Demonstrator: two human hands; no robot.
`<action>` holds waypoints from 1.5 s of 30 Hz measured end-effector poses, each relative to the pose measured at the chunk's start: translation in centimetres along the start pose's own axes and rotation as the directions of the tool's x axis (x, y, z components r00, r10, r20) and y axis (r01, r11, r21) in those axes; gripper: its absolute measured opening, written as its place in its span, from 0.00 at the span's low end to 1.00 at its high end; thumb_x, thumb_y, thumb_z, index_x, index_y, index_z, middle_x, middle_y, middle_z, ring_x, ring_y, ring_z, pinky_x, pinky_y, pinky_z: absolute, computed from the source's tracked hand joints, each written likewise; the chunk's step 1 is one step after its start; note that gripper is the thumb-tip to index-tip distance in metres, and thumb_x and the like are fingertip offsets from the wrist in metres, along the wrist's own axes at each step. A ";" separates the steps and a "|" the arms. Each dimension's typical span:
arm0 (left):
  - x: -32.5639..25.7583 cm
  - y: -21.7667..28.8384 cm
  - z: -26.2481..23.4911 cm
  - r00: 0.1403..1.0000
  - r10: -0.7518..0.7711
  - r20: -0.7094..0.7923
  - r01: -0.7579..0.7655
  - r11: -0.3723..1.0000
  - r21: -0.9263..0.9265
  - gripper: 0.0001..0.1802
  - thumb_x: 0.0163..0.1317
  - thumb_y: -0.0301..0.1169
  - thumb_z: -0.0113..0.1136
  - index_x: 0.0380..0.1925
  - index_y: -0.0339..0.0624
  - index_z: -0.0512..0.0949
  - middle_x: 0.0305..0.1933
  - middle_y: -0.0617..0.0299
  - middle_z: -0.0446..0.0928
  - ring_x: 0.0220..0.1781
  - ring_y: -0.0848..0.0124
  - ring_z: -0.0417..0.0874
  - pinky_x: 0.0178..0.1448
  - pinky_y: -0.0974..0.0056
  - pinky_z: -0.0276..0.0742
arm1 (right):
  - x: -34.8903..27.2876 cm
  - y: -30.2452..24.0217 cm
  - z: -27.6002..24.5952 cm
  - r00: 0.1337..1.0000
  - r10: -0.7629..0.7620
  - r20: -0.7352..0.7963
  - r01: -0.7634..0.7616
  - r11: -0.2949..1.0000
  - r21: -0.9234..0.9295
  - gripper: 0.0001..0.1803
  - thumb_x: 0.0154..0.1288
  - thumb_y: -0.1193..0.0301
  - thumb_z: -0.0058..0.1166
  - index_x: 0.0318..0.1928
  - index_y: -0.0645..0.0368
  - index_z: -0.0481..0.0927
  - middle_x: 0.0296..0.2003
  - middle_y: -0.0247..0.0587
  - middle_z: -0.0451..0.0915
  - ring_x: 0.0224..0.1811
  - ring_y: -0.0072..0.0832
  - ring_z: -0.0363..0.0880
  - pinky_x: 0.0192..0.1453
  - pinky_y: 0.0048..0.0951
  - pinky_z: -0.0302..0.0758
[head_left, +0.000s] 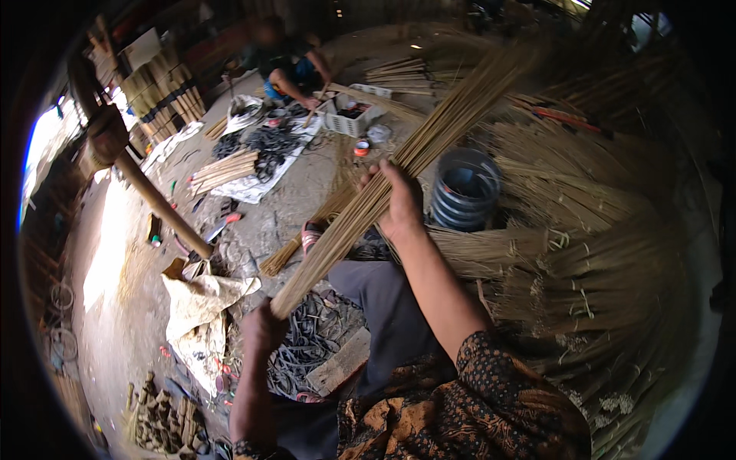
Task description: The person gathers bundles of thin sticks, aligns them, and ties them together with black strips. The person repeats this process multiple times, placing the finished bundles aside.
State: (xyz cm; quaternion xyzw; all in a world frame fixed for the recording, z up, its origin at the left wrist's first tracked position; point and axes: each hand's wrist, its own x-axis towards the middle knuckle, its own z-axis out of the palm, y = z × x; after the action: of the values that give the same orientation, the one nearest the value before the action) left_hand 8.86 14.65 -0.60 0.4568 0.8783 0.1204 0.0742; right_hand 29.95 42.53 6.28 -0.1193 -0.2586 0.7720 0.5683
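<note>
A long bundle of thin tan broom sticks (429,142) slants from lower left to upper right across the middle. My right hand (400,203) is wrapped around its middle. My left hand (263,328) presses against its cut lower end. Both forearms come up from the bottom edge, over my dark trousers and patterned brown shirt. A sandalled foot (310,236) shows just left of the bundle.
Tied bundles of the same sticks (598,268) are heaped at the right. A coil of dark hose (464,188) stands behind my right hand. Black rubber strips (307,345) lie under the bundle. Another person (287,65) sits beyond, near a white crate (349,115) and a wooden pole (153,195).
</note>
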 end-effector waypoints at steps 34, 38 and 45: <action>-6.0 -6.0 15.3 0.742 -0.450 0.497 0.626 0.202 -0.753 0.13 0.59 0.37 0.73 0.30 0.36 0.89 0.26 0.59 0.83 0.25 0.70 0.79 0.31 0.61 0.77 | -4.3 20.1 -0.4 0.895 0.306 -0.324 -0.389 0.892 -0.231 0.16 0.78 0.55 0.54 0.46 0.55 0.78 0.27 0.30 0.77 0.25 0.23 0.75 0.30 0.28 0.75; -7.9 -5.8 18.5 0.662 -0.402 0.632 0.664 -0.075 -0.744 0.15 0.55 0.35 0.76 0.26 0.31 0.86 0.25 0.57 0.82 0.24 0.67 0.80 0.28 0.60 0.76 | -13.7 31.0 6.9 0.459 0.755 0.469 -0.320 0.633 -0.705 0.37 0.77 0.46 0.56 0.63 0.72 0.73 0.50 0.53 0.85 0.47 0.37 0.87 0.54 0.34 0.82; -7.9 -7.4 19.4 0.821 -0.367 0.437 0.539 0.249 -0.804 0.17 0.55 0.37 0.71 0.19 0.32 0.83 0.21 0.57 0.81 0.22 0.69 0.79 0.27 0.60 0.75 | -18.6 31.4 4.2 0.480 0.728 0.491 0.241 0.428 -0.871 0.35 0.78 0.54 0.54 0.74 0.67 0.68 0.67 0.59 0.76 0.66 0.39 0.79 0.66 0.39 0.79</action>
State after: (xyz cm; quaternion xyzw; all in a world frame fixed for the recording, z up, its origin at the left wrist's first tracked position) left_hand 12.24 6.91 -21.09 0.0757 0.7512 0.5117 0.4100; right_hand 8.35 17.02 -9.07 -0.0454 -0.8217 0.5629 0.0765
